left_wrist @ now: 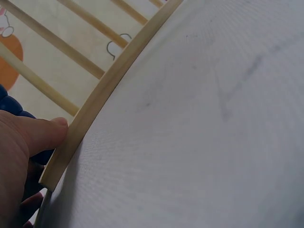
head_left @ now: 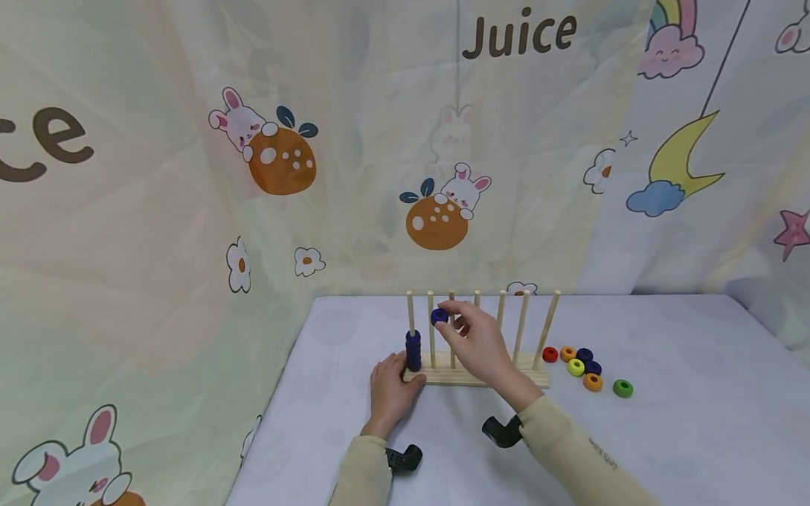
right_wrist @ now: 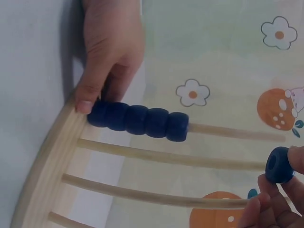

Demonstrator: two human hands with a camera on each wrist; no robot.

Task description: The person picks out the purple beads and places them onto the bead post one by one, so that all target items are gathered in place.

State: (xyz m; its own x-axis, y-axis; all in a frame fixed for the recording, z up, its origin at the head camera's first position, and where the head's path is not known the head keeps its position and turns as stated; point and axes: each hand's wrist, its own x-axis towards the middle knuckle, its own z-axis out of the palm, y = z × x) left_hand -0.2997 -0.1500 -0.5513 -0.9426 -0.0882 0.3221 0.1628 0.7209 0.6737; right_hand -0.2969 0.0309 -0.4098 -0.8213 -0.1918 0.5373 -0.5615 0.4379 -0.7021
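A wooden peg rack (head_left: 481,378) with a row of upright pegs stands on the table. Its leftmost peg carries a stack of dark blue beads (right_wrist: 137,120), with bare wood above them. My left hand (head_left: 392,392) holds the left end of the base, thumb (left_wrist: 50,133) on the front face and fingers behind, partly hidden. My right hand (head_left: 478,345) pinches one dark blue bead (right_wrist: 280,165) between thumb and fingertips, its hole showing in the right wrist view. The held bead is raised near the upper part of the second peg (head_left: 431,343), overlapping it in both views.
Right of the rack lie loose beads: a red bead (head_left: 550,355), a yellow bead (head_left: 576,368), a green bead (head_left: 623,388), plus orange and dark blue ones. A printed curtain (head_left: 355,132) hangs behind the white table (head_left: 464,463). Black wrist-camera mounts (head_left: 502,432) jut from both sleeves.
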